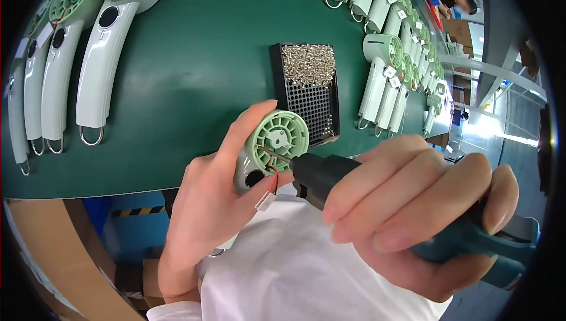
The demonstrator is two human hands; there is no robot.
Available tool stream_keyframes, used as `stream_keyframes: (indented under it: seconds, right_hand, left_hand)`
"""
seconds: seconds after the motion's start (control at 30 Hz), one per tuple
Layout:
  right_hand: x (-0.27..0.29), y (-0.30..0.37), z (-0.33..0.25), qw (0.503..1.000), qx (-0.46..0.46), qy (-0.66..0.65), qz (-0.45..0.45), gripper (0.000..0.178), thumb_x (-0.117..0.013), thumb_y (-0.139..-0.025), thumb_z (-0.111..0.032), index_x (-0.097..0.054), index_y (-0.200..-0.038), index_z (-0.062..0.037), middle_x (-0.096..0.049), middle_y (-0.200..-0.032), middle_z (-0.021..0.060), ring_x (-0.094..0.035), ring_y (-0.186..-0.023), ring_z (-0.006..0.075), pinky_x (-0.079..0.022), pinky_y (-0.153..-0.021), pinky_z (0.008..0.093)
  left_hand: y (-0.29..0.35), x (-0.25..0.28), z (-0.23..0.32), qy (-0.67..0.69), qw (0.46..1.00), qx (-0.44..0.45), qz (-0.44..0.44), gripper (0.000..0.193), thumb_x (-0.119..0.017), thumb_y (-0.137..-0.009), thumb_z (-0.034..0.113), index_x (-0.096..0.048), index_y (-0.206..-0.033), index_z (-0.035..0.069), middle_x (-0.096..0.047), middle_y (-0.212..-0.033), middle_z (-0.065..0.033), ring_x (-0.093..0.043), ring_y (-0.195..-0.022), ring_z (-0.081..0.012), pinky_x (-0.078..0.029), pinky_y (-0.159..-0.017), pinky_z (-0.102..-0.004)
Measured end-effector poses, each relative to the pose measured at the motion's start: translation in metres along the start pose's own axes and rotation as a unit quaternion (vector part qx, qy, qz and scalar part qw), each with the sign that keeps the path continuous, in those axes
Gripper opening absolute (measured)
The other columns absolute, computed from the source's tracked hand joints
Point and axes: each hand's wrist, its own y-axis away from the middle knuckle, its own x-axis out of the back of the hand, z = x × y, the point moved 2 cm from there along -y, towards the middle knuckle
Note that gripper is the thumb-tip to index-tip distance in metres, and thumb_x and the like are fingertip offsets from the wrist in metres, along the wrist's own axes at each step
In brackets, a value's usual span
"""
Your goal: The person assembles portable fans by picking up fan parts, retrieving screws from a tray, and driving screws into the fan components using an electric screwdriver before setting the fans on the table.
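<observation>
Our left fingers point(245, 126) curl snugly round the glossy pale-green housing point(294, 122), ribbed round face up, long axis running down toward our lap, and our right fingers point(389, 194) wrap a dark screwdriver point(321, 173) slanting into it, near a perforated black tray point(276, 73) heaped with metal screws point(309, 64) on the green bench point(183, 85)
</observation>
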Motion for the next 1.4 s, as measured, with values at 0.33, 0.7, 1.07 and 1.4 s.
stream_keyframes:
  seconds: [0.33, 0.7, 1.07, 1.4]
  right_hand:
    - [-0.021, -0.002, 0.01, 0.997, 0.031, -0.029, 0.07, 0.044, -0.044, -0.099, -0.035, -0.035, -0.12, 0.0032, -0.051, -0.077, 0.0138, -0.049, -0.038, 0.0213, -0.048, -0.033, 0.0318]
    - [-0.004, 0.005, 0.003, 1.0, 0.02, 0.01, 0.005, 0.041, -0.045, -0.098, -0.033, -0.036, -0.118, 0.0016, -0.051, -0.076, 0.0136, -0.046, -0.036, 0.0205, -0.048, -0.034, 0.0317]
    - [-0.021, 0.008, 0.019, 0.997, -0.04, -0.005, 0.07, 0.037, -0.051, -0.096, -0.031, -0.033, -0.12, -0.0083, -0.055, -0.077, 0.0153, -0.051, -0.041, 0.0234, -0.05, -0.038, 0.0349]
    - [-0.015, 0.015, 0.028, 1.0, 0.022, 0.003, -0.001, 0.034, -0.05, -0.097, -0.03, -0.034, -0.114, -0.0052, -0.054, -0.073, 0.0145, -0.05, -0.04, 0.0219, -0.049, -0.036, 0.0328]
  left_hand:
    - [0.0, 0.002, -0.006, 0.022, 1.0, -0.002, -0.011, 0.079, -0.071, -0.071, -0.002, -0.043, -0.142, 0.018, -0.069, -0.077, -0.0119, -0.06, -0.059, -0.0264, -0.047, -0.066, -0.0242]
    - [0.001, 0.004, -0.006, -0.017, 1.0, -0.013, -0.017, 0.079, -0.069, -0.072, -0.004, -0.042, -0.142, 0.019, -0.067, -0.077, -0.0151, -0.062, -0.067, -0.0379, -0.048, -0.065, -0.0269]
    - [0.0, 0.006, -0.003, -0.027, 1.0, -0.003, -0.014, 0.083, -0.074, -0.067, 0.006, -0.041, -0.142, 0.019, -0.058, -0.063, -0.0144, -0.056, -0.063, -0.0422, -0.045, -0.058, -0.0278]
    - [-0.001, 0.007, -0.009, -0.027, 0.999, -0.013, -0.033, 0.083, -0.076, -0.068, 0.008, -0.041, -0.142, 0.018, -0.063, -0.068, -0.0159, -0.06, -0.069, -0.0425, -0.049, -0.063, -0.0301]
